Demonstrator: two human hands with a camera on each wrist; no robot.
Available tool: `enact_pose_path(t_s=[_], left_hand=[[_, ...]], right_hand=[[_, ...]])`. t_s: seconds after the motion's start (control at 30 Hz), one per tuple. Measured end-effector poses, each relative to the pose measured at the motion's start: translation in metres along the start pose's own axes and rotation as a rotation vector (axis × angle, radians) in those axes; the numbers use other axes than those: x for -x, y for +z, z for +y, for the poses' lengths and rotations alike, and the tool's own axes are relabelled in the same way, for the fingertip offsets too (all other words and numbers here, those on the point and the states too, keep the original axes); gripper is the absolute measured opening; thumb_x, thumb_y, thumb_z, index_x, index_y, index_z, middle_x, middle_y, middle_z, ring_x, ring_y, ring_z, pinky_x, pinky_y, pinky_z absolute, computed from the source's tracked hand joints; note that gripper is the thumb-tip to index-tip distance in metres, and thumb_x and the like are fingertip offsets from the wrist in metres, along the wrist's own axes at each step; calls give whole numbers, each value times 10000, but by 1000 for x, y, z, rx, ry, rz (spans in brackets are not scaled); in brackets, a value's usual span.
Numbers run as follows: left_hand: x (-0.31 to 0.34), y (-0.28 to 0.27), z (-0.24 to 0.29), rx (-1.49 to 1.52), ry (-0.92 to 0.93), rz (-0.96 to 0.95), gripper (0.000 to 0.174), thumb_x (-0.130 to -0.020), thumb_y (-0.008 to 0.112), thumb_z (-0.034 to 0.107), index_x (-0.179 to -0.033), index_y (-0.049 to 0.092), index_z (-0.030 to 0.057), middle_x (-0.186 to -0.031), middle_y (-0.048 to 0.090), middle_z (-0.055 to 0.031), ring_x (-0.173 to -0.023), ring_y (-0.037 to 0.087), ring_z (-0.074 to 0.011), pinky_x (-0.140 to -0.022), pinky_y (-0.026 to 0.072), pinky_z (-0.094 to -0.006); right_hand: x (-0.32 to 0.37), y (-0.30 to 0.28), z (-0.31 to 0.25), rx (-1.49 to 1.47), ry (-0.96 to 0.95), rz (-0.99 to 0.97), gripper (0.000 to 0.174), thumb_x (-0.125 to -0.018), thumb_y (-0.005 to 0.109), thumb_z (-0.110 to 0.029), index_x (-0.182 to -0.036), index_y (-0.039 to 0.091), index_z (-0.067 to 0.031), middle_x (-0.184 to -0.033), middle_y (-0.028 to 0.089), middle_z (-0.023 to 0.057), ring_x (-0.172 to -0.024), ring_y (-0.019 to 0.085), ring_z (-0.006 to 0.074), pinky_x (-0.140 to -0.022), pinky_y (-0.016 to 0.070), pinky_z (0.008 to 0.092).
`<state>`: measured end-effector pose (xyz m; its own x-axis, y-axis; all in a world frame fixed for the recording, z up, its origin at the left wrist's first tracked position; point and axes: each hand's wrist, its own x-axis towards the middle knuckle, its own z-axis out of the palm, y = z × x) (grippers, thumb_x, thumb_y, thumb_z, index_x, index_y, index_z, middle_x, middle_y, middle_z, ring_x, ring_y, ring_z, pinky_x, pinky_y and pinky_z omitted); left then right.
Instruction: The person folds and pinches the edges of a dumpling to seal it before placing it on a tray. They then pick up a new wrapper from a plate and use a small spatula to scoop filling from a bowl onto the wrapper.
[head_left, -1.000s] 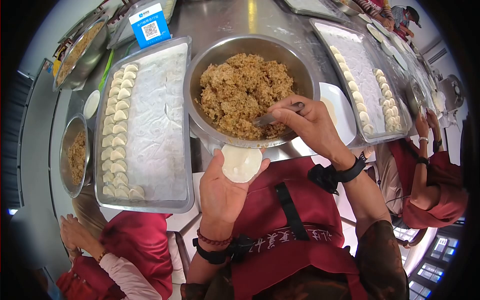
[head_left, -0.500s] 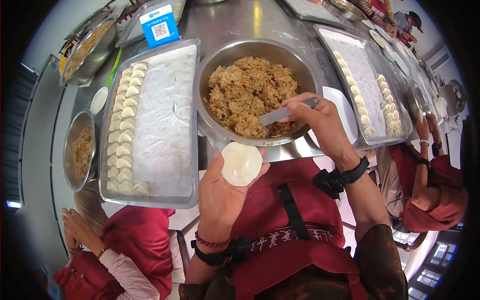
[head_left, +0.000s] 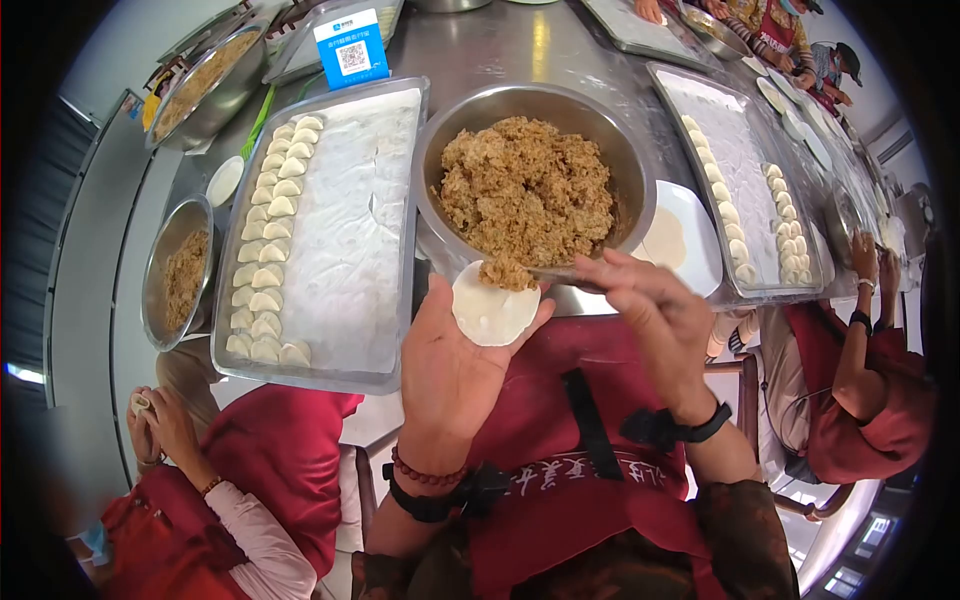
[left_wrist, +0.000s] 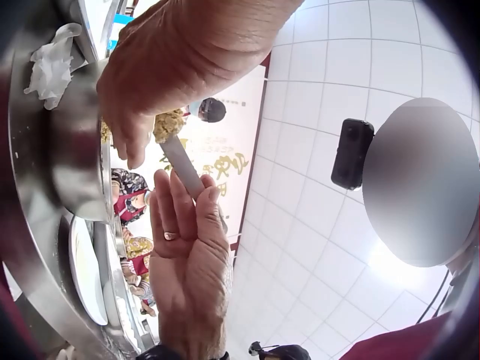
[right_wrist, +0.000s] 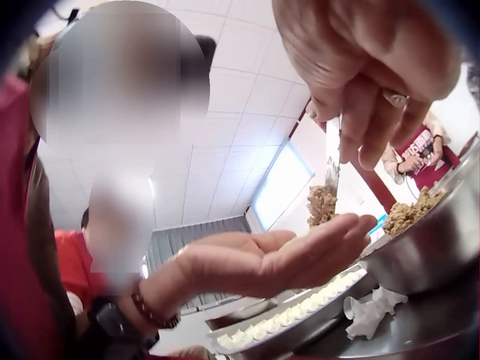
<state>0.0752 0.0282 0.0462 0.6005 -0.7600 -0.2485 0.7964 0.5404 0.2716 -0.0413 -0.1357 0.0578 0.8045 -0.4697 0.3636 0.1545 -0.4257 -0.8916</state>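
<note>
A: Head view: how far?
B: The left hand (head_left: 445,370) lies flat, fingers straight, bearing the dumpling wrapper (head_left: 495,318). The filling lump (head_left: 505,272) sits on it, and the wrapper is not yet folded. The tray (head_left: 300,378) holds two rows of folded dumplings (head_left: 265,260).
A: Left wrist?
B: The right hand (left_wrist: 191,262) pinches the spatula (left_wrist: 182,166), filling at its tip.
A: Right wrist?
B: Palm open beside the bowl (right_wrist: 427,247); no pleating begun.

**Tight ahead, open near the table edge**

The steel bowl (head_left: 530,95) blocks the way straight ahead. The dumpling tray (head_left: 320,378) hems it on the left and the white plate (head_left: 705,260) on the right, leaving narrow gaps. Bare table (head_left: 480,50) lies beyond the bowl.
</note>
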Motion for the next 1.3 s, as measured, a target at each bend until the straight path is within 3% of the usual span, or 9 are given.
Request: enact_pose_path(t_s=[0.07, 0.2, 0.3, 0.53, 0.73, 0.83, 0.93, 1.03, 1.3], left_hand=[[1, 0, -2, 16, -7, 9, 510, -1074, 262, 348, -1381, 348, -51, -1372, 467, -245, -1299, 449, -402, -1112, 343, -549], [5, 3, -4, 46, -17, 13, 520, -1075, 255, 359, -1381, 343, -52, -1353, 473, -240, -1271, 471, -387, -1104, 361, -511], [8, 5, -6, 36, -7, 40, 522, -1075, 256, 362, -1375, 345, -56, -1340, 481, -234, -1257, 482, -378, -1087, 380, -501], [12, -1, -6, -27, -12, 85, 518, -1077, 258, 365, -1362, 357, -55, -1330, 488, -231, -1237, 498, -377, -1070, 399, -491], [15, -11, 1, -1, 51, 89, 546, -1080, 231, 358, -1320, 377, -109, -1347, 469, -258, -1273, 469, -405, -1104, 372, -493], [16, -13, -1, 92, 36, 50, 636, -1070, 237, 378, -1392, 223, -170, -1413, 360, -352, -1349, 339, -497, -1157, 274, -555], [18, -9, -5, 53, 64, 62, 628, -1071, 231, 376, -1378, 248, -172, -1407, 368, -350, -1349, 339, -495, -1156, 279, -556], [20, -9, -2, 52, 45, 83, 552, -1077, 245, 361, -1319, 378, -116, -1333, 485, -262, -1284, 458, -424, -1118, 356, -507], [20, -16, -4, 70, 19, 96, 593, -1071, 256, 378, -1334, 346, -146, -1354, 449, -309, -1327, 391, -457, -1141, 309, -533]], right_hand=[[10, 0, 1, 269, -252, -96, 186, -852, 709, -127, -1035, 700, -96, -1053, 728, 77, -1103, 661, 290, -977, 488, 428], [25, 12, -1, 590, -589, -104, 237, -784, 742, -103, -1016, 701, -127, -1076, 713, 86, -1104, 662, 271, -974, 502, 432], [33, 18, -5, 657, -665, -123, 216, -784, 730, -75, -995, 704, -111, -1080, 705, 111, -1114, 656, 280, -989, 497, 432], [43, 19, -9, 663, -653, -206, 164, -784, 728, -60, -942, 708, -99, -1100, 698, 117, -1115, 651, 270, -1012, 497, 418], [43, -6, -20, 308, -387, -279, 226, -760, 764, -69, -979, 722, -111, -1063, 726, 111, -1138, 647, 290, -1017, 463, 425], [45, -3, -10, 155, -257, -105, 229, -765, 765, -90, -989, 721, -101, -1051, 733, 106, -1149, 643, 297, -1011, 449, 440], [40, 2, -3, 200, -272, -111, 238, -767, 763, -112, -1001, 721, -97, -1062, 731, 98, -1149, 643, 294, -1002, 454, 443], [43, 4, -5, 300, -330, -187, 230, -766, 766, -108, -992, 724, -108, -1086, 726, 84, -1145, 644, 290, -996, 463, 438], [41, -2, -13, 408, -443, -193, 240, -744, 769, -89, -975, 736, -148, -1109, 716, 61, -1152, 638, 277, -973, 485, 428]])
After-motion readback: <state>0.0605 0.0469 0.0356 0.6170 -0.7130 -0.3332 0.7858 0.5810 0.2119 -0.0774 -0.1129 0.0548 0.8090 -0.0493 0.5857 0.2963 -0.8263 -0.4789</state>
